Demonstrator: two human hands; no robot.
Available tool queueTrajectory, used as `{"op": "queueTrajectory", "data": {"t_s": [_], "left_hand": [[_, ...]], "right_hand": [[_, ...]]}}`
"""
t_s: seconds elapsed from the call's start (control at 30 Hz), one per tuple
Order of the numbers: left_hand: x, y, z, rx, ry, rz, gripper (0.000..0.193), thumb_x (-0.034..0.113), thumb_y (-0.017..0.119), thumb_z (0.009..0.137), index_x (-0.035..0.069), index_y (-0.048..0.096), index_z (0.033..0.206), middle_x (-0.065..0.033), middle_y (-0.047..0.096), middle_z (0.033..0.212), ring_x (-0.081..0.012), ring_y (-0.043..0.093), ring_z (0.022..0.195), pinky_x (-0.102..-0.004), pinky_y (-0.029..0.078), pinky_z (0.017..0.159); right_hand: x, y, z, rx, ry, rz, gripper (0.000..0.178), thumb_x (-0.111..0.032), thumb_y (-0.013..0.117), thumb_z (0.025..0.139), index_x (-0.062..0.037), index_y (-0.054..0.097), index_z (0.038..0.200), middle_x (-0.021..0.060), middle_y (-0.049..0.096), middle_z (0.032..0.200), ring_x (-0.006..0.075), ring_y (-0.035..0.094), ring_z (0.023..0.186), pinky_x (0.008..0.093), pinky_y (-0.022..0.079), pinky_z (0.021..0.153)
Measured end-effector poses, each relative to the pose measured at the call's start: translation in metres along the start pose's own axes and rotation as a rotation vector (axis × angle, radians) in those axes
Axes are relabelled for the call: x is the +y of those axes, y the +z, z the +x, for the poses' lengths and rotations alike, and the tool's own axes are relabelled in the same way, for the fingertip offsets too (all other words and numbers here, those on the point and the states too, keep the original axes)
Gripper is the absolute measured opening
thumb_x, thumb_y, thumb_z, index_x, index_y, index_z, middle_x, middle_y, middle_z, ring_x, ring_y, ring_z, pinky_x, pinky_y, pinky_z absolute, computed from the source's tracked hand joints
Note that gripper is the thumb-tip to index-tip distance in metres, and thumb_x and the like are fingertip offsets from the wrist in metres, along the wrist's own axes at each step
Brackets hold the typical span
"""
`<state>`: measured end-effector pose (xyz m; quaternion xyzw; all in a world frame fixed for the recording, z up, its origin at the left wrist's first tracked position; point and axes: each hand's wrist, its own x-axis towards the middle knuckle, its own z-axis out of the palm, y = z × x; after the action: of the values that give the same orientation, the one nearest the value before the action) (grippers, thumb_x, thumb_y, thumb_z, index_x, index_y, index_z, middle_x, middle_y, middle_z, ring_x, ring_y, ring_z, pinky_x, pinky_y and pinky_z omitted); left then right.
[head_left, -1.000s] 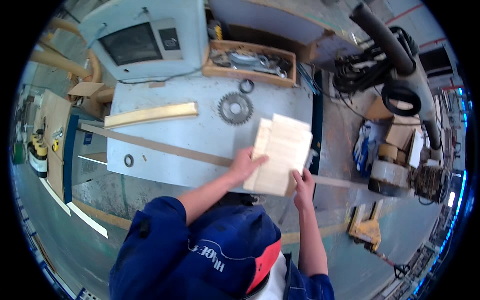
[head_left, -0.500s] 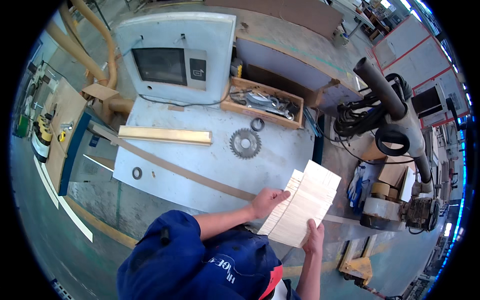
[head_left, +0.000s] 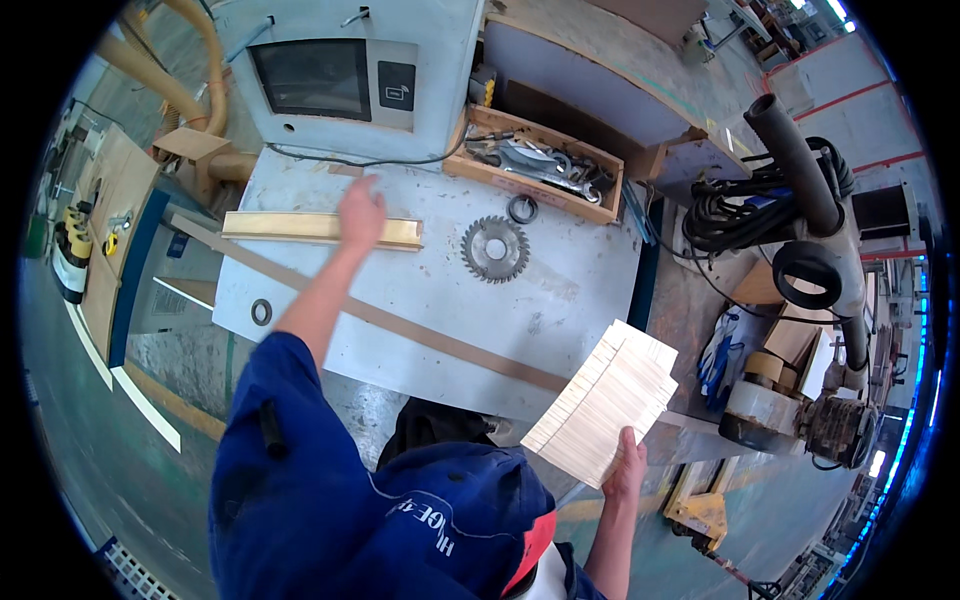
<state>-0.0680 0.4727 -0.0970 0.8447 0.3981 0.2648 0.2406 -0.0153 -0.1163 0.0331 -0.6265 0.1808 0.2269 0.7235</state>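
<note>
My right hand (head_left: 625, 462) grips the lower edge of a stack of thin, pale wood pieces (head_left: 605, 400), thumb on top. The pieces overlap unevenly, and the stack is held tilted off the worktable's front right edge. My left hand (head_left: 362, 213) is stretched far over the light-blue worktable (head_left: 400, 290), fingers extended and slightly blurred, with nothing visible in it. It partly covers a pale, yellowish grooved strip (head_left: 285, 226); whether it touches the strip I cannot tell. A toothed circular saw blade (head_left: 515, 262) lies flat to the right of that hand.
Behind the blade stand a dark ring (head_left: 522, 209) and a wooden box of tools (head_left: 540, 165). A panel with a dark screen (head_left: 312, 80) rises at the back. Another ring (head_left: 261, 311) lies at left. A long brown strip (head_left: 420, 340) crosses the table. Machinery (head_left: 790, 425) stands at right.
My left hand has let go of the wood stack and swung forward and left over the grooved strip. My right hand still holds the stack.
</note>
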Motion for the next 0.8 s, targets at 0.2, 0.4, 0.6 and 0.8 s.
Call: {"op": "queueTrajectory", "data": {"t_s": [0.2,0.4,0.6,0.8], "left_hand": [[-0.116,0.012,0.051,-0.019,0.186,0.465,0.036,0.006,0.057,0.086,0.005,0.062,0.122,-0.0173,0.063,0.124,-0.0372,0.058,0.117,-0.0464,0.048,0.099],[-0.132,0.012,0.095,-0.249,0.123,0.378,0.026,0.016,0.061,0.093,0.003,0.069,0.113,-0.0163,0.07,0.104,-0.0294,0.067,0.097,-0.0404,0.052,0.086],[0.076,-0.013,-0.013,-0.495,0.219,-0.359,0.02,0.013,0.07,0.094,0.002,0.07,0.111,-0.005,0.069,0.094,-0.0111,0.063,0.087,-0.0277,0.051,0.08],[0.405,-0.12,-0.205,-0.991,0.942,-0.791,0.027,-0.006,0.074,0.08,0.004,0.076,0.104,-0.0068,0.067,0.088,-0.0164,0.064,0.08,-0.0288,0.052,0.072]], "right_hand": [[-0.006,-0.01,-0.015,0.032,0.018,-0.025,0.043,-0.022,0.064,0.098,0.0042,0.054,0.131,0.0147,0.066,0.122,0.0247,0.067,0.106,0.0388,0.055,0.092],[-0.03,-0.001,-0.03,0.14,-0.042,-0.059,0.038,-0.019,0.067,0.096,0.0061,0.061,0.125,0.012,0.069,0.116,0.0193,0.067,0.102,0.0343,0.053,0.089],[-0.059,-0.03,-0.109,0.17,-0.133,-0.004,0.034,-0.02,0.068,0.096,0.0068,0.066,0.117,0.0133,0.072,0.108,0.0157,0.068,0.093,0.0305,0.055,0.082],[-0.058,-0.068,-0.207,0.258,-0.216,0.048,0.031,-0.017,0.069,0.096,0.0069,0.068,0.115,0.0129,0.072,0.106,0.0148,0.068,0.093,0.0303,0.055,0.083]]}}
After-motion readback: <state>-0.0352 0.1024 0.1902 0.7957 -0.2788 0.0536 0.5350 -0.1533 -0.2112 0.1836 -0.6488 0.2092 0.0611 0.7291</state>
